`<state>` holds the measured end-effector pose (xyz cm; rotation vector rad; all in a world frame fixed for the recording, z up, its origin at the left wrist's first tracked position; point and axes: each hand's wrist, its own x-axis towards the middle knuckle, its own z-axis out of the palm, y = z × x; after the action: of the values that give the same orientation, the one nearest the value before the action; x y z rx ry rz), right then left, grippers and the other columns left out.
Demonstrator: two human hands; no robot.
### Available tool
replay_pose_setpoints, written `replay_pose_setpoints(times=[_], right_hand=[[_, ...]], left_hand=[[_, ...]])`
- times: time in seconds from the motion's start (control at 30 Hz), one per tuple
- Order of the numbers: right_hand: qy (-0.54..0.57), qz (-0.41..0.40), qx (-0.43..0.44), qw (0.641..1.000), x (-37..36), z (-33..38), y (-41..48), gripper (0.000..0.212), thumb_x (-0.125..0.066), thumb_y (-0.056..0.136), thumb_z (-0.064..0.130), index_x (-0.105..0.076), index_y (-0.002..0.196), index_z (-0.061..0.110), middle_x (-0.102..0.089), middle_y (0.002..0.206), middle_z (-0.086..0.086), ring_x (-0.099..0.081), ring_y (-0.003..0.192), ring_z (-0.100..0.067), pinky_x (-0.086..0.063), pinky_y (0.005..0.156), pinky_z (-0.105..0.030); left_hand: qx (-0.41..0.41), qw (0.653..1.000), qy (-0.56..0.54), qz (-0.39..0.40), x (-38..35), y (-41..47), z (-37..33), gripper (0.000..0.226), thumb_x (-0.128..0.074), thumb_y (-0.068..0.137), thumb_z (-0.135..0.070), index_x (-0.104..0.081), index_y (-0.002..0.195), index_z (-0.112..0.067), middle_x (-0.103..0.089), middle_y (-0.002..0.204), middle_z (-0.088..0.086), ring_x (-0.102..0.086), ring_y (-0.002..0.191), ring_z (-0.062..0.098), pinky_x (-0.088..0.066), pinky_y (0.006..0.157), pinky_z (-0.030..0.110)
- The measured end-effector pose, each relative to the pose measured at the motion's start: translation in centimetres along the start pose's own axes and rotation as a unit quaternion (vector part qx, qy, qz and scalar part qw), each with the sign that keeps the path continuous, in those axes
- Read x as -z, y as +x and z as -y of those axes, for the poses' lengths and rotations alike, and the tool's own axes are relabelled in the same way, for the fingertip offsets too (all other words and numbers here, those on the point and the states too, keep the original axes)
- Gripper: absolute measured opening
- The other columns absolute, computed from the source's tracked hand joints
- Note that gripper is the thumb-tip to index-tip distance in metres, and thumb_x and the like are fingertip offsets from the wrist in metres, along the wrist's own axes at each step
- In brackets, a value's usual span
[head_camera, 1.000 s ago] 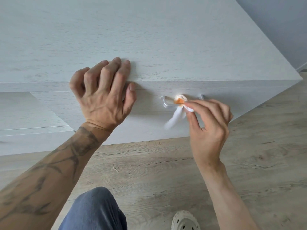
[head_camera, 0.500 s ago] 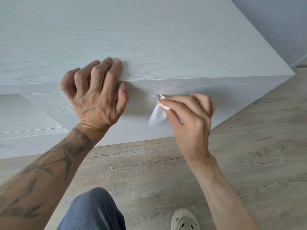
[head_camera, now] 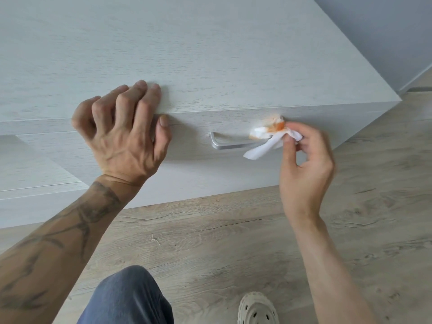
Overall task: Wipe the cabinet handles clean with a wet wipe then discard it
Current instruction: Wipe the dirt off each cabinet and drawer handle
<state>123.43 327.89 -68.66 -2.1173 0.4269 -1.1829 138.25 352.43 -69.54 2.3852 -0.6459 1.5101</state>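
A silver bar handle [head_camera: 230,143] sits on the drawer front of a pale wood-grain cabinet [head_camera: 210,54]. My right hand [head_camera: 304,164] pinches a white wet wipe [head_camera: 268,139] stained orange, pressed around the handle's right end, which it hides. A loose tail of the wipe hangs below the bar. My left hand [head_camera: 121,132] rests on the cabinet's top edge left of the handle, fingers curled on the top surface and thumb against the drawer front.
Wood-look floor [head_camera: 233,242] runs below the cabinet. My knee in blue fabric [head_camera: 128,298] and a cream clog [head_camera: 257,309] are at the bottom. A grey wall [head_camera: 385,31] stands at the right, past the cabinet's corner.
My right hand slid the wipe from the handle's left end to its right end, uncovering most of the bar. My left hand stayed on the cabinet edge.
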Motion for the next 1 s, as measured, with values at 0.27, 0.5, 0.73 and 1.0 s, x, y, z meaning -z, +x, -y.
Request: replay_pose_setpoints(times=[0.27,0.5,0.73,1.0], right_hand=[[0.075,0.05,-0.027,0.996,0.0,0.6,-1.3,0.017,-0.076,0.095,0.002,-0.079,0.111,0.008,-0.071,0.107,0.004,-0.073,0.098,-0.023,-0.06,0.085,-0.034],[0.023,0.029,-0.01,0.999,0.1,0.3,-0.4,0.018,-0.072,0.096,-0.001,-0.079,0.111,0.006,-0.072,0.104,-0.002,-0.068,0.095,-0.006,-0.052,0.086,-0.019],[0.008,-0.011,-0.005,1.0,-1.0,1.6,-2.5,0.021,-0.074,0.091,-0.006,-0.079,0.108,0.004,-0.072,0.102,-0.006,-0.066,0.094,-0.002,-0.049,0.088,-0.013],[0.036,0.008,0.041,0.998,-4.7,5.7,-4.8,0.023,-0.078,0.088,-0.009,-0.082,0.108,0.003,-0.073,0.104,-0.01,-0.073,0.094,-0.015,-0.06,0.088,-0.026]], left_hand=[[0.005,1.0,-0.004,0.002,0.0,0.0,-0.1,0.044,-0.038,0.11,-0.043,-0.064,0.137,-0.02,-0.066,0.132,-0.001,-0.05,0.124,0.022,-0.021,0.108,0.041],[0.011,1.0,-0.012,0.014,0.3,-0.1,-0.1,0.044,-0.038,0.11,-0.042,-0.063,0.138,-0.02,-0.065,0.134,0.0,-0.048,0.125,0.023,-0.021,0.108,0.041],[0.012,1.0,-0.008,0.011,0.3,0.0,-0.2,0.044,-0.038,0.11,-0.042,-0.065,0.137,-0.019,-0.066,0.132,0.001,-0.048,0.123,0.022,-0.022,0.106,0.041],[0.012,1.0,-0.01,0.007,0.2,0.0,-0.2,0.043,-0.039,0.109,-0.041,-0.064,0.136,-0.019,-0.065,0.132,0.0,-0.049,0.122,0.023,-0.023,0.105,0.041]])
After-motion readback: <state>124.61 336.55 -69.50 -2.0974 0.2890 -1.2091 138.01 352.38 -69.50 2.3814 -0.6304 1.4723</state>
